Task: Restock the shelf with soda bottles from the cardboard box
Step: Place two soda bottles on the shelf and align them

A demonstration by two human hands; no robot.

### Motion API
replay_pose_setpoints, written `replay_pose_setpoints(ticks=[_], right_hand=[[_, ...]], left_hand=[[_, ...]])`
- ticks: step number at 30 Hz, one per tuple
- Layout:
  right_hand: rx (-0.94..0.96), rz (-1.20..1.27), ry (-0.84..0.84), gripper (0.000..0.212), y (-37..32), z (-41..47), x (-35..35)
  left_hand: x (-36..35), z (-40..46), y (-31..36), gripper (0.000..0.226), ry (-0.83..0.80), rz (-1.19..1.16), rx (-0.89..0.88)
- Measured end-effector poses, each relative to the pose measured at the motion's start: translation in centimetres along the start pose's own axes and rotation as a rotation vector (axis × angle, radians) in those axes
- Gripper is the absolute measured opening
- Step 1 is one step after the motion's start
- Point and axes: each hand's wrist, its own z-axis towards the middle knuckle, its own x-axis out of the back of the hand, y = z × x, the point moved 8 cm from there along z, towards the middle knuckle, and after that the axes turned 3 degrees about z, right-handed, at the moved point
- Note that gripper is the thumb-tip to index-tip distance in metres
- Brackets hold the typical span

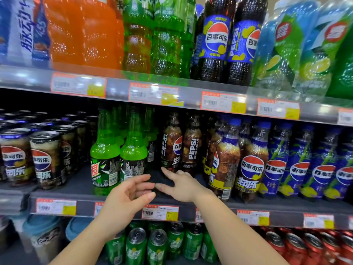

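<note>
Both our left hand (129, 190) and right hand (181, 185) are spread, holding nothing, over the dark middle shelf (86, 183). Dark plastic zero-sugar cola bottles (172, 148) stand far back; cardboard box unseen. We judge them heavy, slick, slightly yielding: grip mid-body.

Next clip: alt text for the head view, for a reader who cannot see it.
Two empty, open hands, left hand and right hand, reach toward a bare gap on the grey middle shelf, between green plastic soda bottles and dark Pepsi Zero Sugar bottles. Neither holds a bottle.
</note>
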Motion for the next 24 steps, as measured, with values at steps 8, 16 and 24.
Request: replay_pose_setpoints(ticks=[8, 16, 24], right_hand=[[-0.019, -0.048, 0.004, 0.073, 0.4, 1.2, 0.1], [0.008, -0.048, 0.035, 0.071, 0.9, 1.3, 0.0], [0.036, -0.051, 0.042, 0.074, 1.3, 1.7, 0.0]], left_hand=[[-0.2, 0.1, 0.4, 0.056, -0.021, 0.013, 0.006], [-0.1, -0.4, 0.4, 0.051, -0.002, 0.046, 0.036], [0.3, -1.9, 0.4, 0.057, 0.048, 0.03, 0.062]])
